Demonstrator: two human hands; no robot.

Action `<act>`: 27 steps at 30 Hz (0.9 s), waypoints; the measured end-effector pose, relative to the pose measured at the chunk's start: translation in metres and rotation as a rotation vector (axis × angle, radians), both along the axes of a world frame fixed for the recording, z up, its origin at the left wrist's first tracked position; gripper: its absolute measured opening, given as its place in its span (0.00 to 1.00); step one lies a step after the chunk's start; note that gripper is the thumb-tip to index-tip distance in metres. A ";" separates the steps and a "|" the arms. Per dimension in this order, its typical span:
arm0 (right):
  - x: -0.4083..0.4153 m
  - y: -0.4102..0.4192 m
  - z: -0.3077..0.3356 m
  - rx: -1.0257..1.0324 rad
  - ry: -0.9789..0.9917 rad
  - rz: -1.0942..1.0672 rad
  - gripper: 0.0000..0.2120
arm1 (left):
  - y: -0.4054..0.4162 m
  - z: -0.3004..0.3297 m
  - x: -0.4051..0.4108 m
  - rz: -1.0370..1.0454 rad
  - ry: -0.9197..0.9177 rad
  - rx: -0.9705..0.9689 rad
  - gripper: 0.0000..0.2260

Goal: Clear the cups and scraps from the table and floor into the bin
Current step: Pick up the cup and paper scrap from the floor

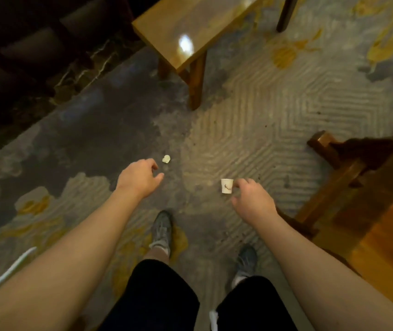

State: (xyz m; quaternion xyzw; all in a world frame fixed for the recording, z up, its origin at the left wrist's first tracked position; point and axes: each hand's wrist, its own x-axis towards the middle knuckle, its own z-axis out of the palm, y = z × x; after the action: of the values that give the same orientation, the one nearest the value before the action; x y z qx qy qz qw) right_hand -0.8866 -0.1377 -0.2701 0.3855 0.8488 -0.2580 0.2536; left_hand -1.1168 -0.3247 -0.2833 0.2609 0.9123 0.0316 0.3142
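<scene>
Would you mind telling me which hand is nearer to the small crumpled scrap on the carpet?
The left hand. Its open fingertips sit just beside the crumpled scrap, not touching it. The right hand is well off to the scrap's right, holding a small paper cup.

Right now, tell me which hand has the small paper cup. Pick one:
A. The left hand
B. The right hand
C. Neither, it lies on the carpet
B: the right hand pinches the paper cup at its side, while the open left hand reaches toward the crumpled scrap on the carpet.
</scene>
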 end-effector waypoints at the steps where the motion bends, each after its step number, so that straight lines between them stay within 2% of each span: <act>1: -0.008 0.002 -0.015 0.005 -0.009 -0.047 0.19 | 0.002 -0.018 -0.017 -0.007 -0.001 -0.001 0.15; 8: -0.043 0.016 -0.160 0.059 -0.037 -0.219 0.19 | 0.022 -0.179 -0.095 0.017 -0.001 -0.008 0.15; 14: -0.044 0.031 -0.295 0.049 -0.092 -0.256 0.21 | 0.039 -0.327 -0.097 0.008 -0.049 -0.049 0.15; 17: -0.040 0.036 -0.351 0.059 -0.116 -0.245 0.21 | 0.042 -0.390 -0.093 -0.013 -0.067 -0.052 0.19; 21: -0.033 0.037 -0.406 0.040 -0.114 -0.251 0.21 | 0.045 -0.452 -0.093 -0.081 -0.032 -0.102 0.24; 27: -0.027 0.037 -0.465 0.057 -0.150 -0.301 0.26 | 0.064 -0.513 -0.095 -0.166 0.004 -0.130 0.26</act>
State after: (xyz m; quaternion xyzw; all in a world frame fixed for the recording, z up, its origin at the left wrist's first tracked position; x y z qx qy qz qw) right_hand -0.9133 -0.1009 -0.7351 0.5337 0.7671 -0.2392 0.2637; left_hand -1.2123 -0.2608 -0.7959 0.3148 0.8882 -0.0541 0.3303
